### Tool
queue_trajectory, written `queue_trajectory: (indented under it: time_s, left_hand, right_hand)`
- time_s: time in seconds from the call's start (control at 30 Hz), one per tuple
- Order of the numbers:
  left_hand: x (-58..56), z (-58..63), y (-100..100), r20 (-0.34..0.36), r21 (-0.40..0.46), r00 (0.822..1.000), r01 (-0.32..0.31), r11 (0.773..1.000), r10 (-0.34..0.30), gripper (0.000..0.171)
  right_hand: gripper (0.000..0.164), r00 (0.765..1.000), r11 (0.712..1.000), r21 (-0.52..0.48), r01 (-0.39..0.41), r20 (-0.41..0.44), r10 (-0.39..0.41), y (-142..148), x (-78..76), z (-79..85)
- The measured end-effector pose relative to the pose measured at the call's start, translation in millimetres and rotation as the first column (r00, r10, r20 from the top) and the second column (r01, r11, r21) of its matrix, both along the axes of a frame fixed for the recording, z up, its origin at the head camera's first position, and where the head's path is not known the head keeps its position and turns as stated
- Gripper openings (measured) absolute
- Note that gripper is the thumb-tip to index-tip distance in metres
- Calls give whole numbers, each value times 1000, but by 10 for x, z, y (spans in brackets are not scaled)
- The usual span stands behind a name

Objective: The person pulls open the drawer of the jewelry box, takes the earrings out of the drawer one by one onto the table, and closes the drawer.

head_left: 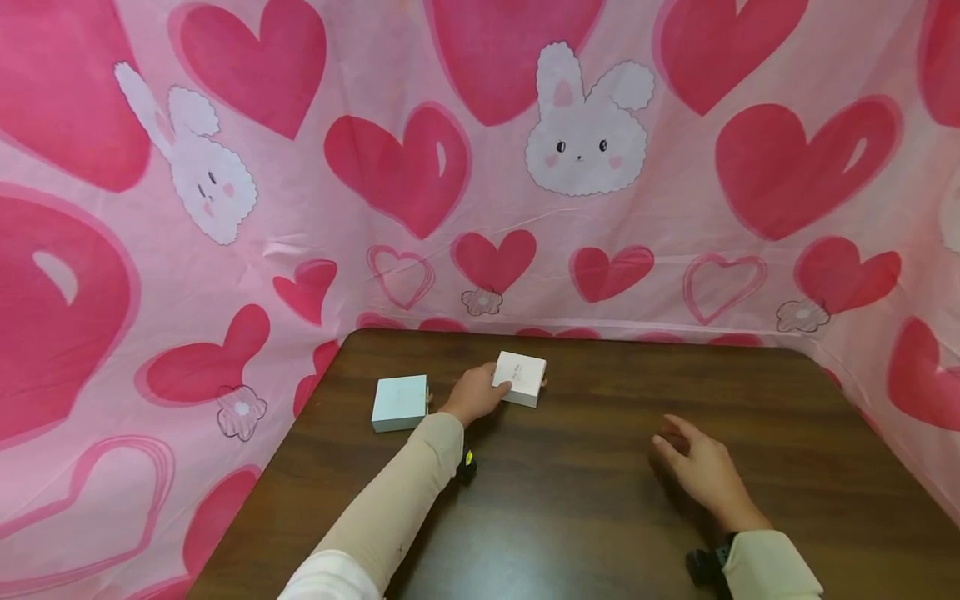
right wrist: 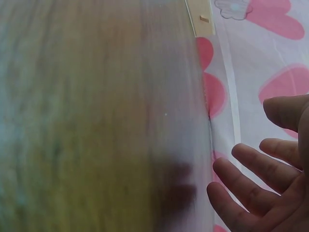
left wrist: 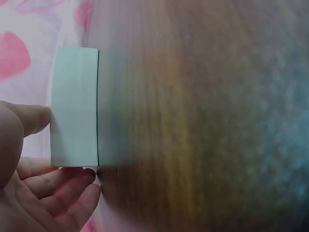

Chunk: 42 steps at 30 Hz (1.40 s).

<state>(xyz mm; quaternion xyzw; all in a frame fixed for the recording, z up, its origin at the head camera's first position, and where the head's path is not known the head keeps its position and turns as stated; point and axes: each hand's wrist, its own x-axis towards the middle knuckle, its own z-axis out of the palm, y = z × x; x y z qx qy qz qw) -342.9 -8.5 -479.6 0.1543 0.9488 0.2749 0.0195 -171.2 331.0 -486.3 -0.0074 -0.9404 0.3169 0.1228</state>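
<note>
A small white box [head_left: 519, 377] with faint lettering on its lid lies on the table, a tan tab at its right side. My left hand [head_left: 477, 393] holds it at the left end. In the left wrist view the thumb [left wrist: 36, 120] touches the top face of the box [left wrist: 75, 106], whose front looks pale green there, and the other fingers bend at its end. To the left of that hand sits a light blue box [head_left: 401, 403], also tabbed. My right hand [head_left: 705, 471] hovers over the table's right half, fingers spread loosely around nothing.
The brown wooden table [head_left: 570, 500] ends at the back against a pink cloth [head_left: 510, 208] printed with hearts and rabbits. The cloth also hangs along the left and right sides. Dark wrist cameras [head_left: 705, 567] sit under the sleeves.
</note>
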Motion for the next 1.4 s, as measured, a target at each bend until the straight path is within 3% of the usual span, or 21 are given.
queue_trajectory:
  time_s: [0.57, 1.07, 1.4]
  left_hand:
    - [147, -13, 100, -55, -22, 993, 99, 995, -100, 50]
    - [341, -13, 243, -96, -77, 981, 160, 984, -167, 52]
    - [387, -16, 292, -125, -108, 973, 183, 977, -196, 49]
  right_hand:
    - [59, 998, 1000, -19, 1, 58, 0, -34, -17, 25]
    - [58, 999, 1000, -23, -10, 53, 11, -116, -93, -45]
    - [56, 999, 999, -20, -34, 26, 34, -190, -185, -60]
